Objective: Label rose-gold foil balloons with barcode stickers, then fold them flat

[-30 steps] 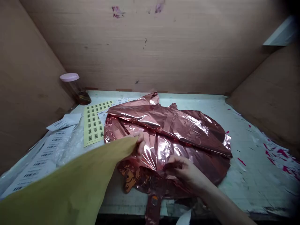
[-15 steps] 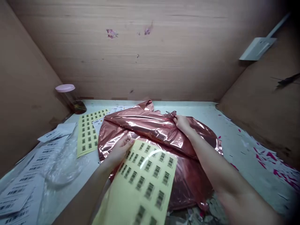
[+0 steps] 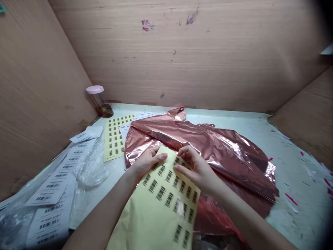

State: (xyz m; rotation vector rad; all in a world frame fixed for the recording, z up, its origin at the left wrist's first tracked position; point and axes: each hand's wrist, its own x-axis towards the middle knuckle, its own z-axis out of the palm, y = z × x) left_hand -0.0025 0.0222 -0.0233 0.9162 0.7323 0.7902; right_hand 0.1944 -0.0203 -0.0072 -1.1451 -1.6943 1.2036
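My left hand [image 3: 148, 160] pinches the top edge of a yellow sheet of barcode stickers [image 3: 161, 198], thumb on its face. Several stickers are gone from the lower left part of the sheet, leaving bare backing. My right hand [image 3: 191, 166] is at the sheet's upper right corner, thumb and fingers curled near a sticker. Whether a sticker is between those fingers is too small to make out. Behind both hands a crumpled metallic rose-coloured foil bag [image 3: 218, 149] lies spread on the table, partly covered by the sheet and my right forearm.
A second barcode sheet [image 3: 114, 137] lies at back left, beside a lidded jar [image 3: 100, 100]. White label strips [image 3: 56, 187] and clear plastic wrap [image 3: 91, 166] cover the left side. Cardboard walls [image 3: 161, 52] enclose the table; pink and white scraps [image 3: 290, 199] lie at right.
My right hand has let go of the foil bag's far edge and come back to the barcode sheet. The view has turned left, and the foil lies flatter.
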